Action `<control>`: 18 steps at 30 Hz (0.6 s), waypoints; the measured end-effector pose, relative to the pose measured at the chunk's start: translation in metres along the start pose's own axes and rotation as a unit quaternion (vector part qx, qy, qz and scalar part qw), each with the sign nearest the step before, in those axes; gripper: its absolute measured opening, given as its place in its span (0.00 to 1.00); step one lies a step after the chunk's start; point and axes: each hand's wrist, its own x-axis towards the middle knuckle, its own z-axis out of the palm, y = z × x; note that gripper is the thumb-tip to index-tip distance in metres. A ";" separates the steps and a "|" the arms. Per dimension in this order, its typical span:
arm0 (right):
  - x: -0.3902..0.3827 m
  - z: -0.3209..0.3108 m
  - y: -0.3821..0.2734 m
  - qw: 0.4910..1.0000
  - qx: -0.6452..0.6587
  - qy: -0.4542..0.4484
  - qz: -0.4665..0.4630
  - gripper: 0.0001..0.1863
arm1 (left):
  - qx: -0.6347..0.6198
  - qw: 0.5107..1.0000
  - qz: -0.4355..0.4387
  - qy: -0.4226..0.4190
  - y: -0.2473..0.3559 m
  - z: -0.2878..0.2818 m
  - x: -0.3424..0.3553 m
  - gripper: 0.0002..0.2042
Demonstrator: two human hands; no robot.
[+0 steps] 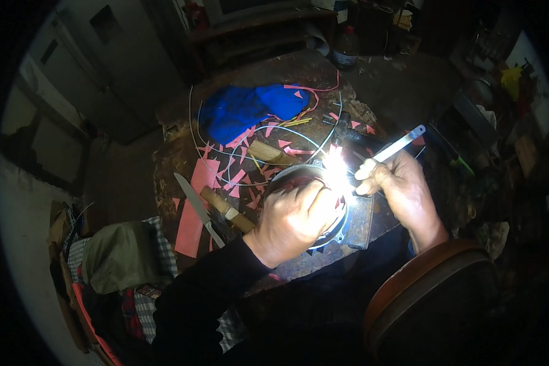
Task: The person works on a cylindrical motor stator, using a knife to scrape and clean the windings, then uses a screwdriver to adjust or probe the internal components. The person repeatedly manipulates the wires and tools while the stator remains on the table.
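My left hand [296, 216] reaches over a round metal housing [337, 236] with small lugs on its rim. Its fingers are curled down inside the ring, and what they pinch is hidden. Glare whitens the housing's far right side. Just right of it, my right hand [402, 186] is closed around a flat silver metal strip [401, 145] with a hole at its upper end. The strip slants down toward the housing, its lower end lost in the glare. Beneath the housing's right side lies a dark flat plate [363, 222].
Left of the housing lie a knife [192, 194], a pink sheet strip [192, 229], wooden pieces [271, 152] and several pink scraps. Farther back are a blue cloth [244, 110], looping pale wires [230, 165] and a hammer [343, 127]. A bottle [346, 52] stands beyond the worktable.
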 end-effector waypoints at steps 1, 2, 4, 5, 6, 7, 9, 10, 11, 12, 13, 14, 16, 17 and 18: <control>-0.003 0.005 0.001 0.991 0.117 -0.064 -0.009 0.08 | 0.003 1.000 0.007 -0.011 0.001 0.001 0.000 0.10; -0.007 0.008 0.000 0.993 0.049 -0.098 -0.039 0.08 | -0.003 1.000 0.004 -0.009 0.002 0.002 0.000 0.10; -0.014 0.016 -0.001 0.973 -0.074 -0.089 -0.202 0.08 | -0.001 1.000 0.003 -0.010 0.001 0.001 0.000 0.10; -0.012 0.019 -0.002 0.966 -0.133 -0.075 -0.211 0.08 | -0.006 1.000 0.000 -0.012 0.001 0.001 -0.001 0.10; -0.013 0.020 -0.003 0.978 -0.120 -0.037 -0.168 0.08 | -0.012 1.000 -0.002 -0.015 0.002 0.000 -0.001 0.10; -0.010 0.019 -0.004 0.985 -0.103 -0.018 -0.139 0.07 | -0.015 1.000 -0.006 -0.017 0.002 0.000 -0.002 0.10; -0.005 0.013 -0.006 0.997 -0.055 0.025 -0.039 0.04 | -0.011 1.000 0.000 -0.021 0.002 -0.001 -0.002 0.10; -0.003 0.006 -0.008 0.999 0.001 0.023 0.022 0.04 | -0.004 1.000 0.008 -0.023 0.002 -0.001 -0.001 0.10; -0.004 0.008 -0.006 0.996 0.076 -0.050 -0.024 0.05 | 0.004 0.999 0.011 -0.031 0.002 -0.001 -0.001 0.10; -0.005 0.006 -0.005 0.990 0.123 -0.074 -0.011 0.06 | 0.005 0.999 0.010 -0.030 0.002 -0.001 0.000 0.10; -0.007 0.007 -0.004 0.991 0.037 -0.120 -0.048 0.07 | 0.007 0.999 0.005 -0.035 0.003 -0.001 0.000 0.10; -0.010 0.011 -0.001 0.979 0.011 -0.156 -0.133 0.10 | 0.012 0.999 0.002 -0.036 0.002 -0.001 0.000 0.10; -0.013 0.016 0.003 0.961 -0.105 -0.099 -0.235 0.07 | 0.001 0.999 0.006 -0.036 0.003 -0.001 0.000 0.10; -0.012 0.015 0.003 0.970 -0.137 -0.067 -0.190 0.07 | -0.008 0.999 0.002 -0.031 0.003 -0.001 0.000 0.10; -0.013 0.016 0.004 0.967 -0.161 -0.058 -0.190 0.07 | -0.014 1.000 -0.002 -0.026 0.004 -0.001 -0.001 0.10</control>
